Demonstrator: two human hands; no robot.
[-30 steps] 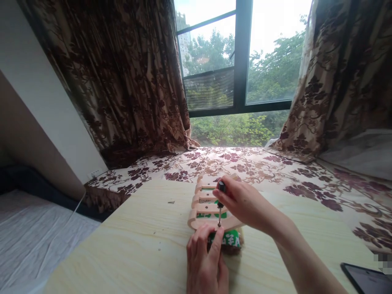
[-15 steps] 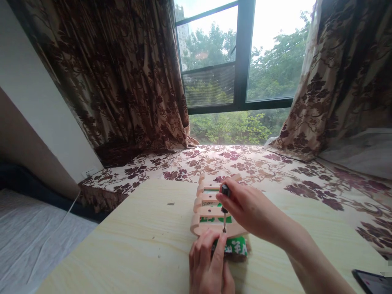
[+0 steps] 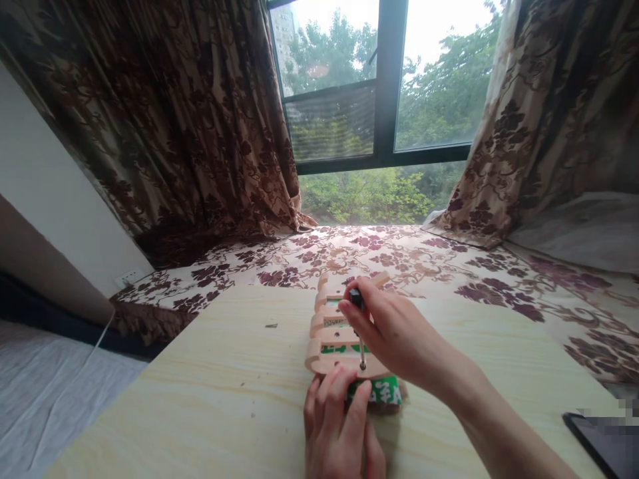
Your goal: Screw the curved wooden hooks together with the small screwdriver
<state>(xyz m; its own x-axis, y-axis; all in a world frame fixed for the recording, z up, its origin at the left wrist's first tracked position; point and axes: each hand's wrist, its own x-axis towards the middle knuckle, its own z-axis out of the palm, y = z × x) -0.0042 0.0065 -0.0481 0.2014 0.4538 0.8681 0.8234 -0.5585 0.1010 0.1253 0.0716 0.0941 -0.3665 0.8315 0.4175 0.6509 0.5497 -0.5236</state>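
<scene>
Daylight falls from the window (image 3: 384, 100) over a flowered cover (image 3: 279, 266) and onto the pale bench (image 3: 214, 379). On the bench, between the hands and the window, lies a wooden frame (image 3: 327, 334) of rounded crossbars, its long axis running away from the person. One screwdriver (image 3: 362, 352) stands nearly upright over it, leaning slightly, its tip at a dark spot on the nearest crossbar; whether it sits in a screw is too small to tell. The right hand (image 3: 394, 326), coming from the right, has its grip closed around the handle. Nearer the tip is the left hand (image 3: 339, 426), fingertips at the frame's near edge; whether that grip pinches the wood, I cannot tell.

Counted: one frame, at least four crossbars showing, one green packet (image 3: 384, 391) beneath it, one phone-like device (image 3: 599, 439) at right, one dark sliver (image 3: 271, 326) at left, two curtains (image 3: 214, 133).
</scene>
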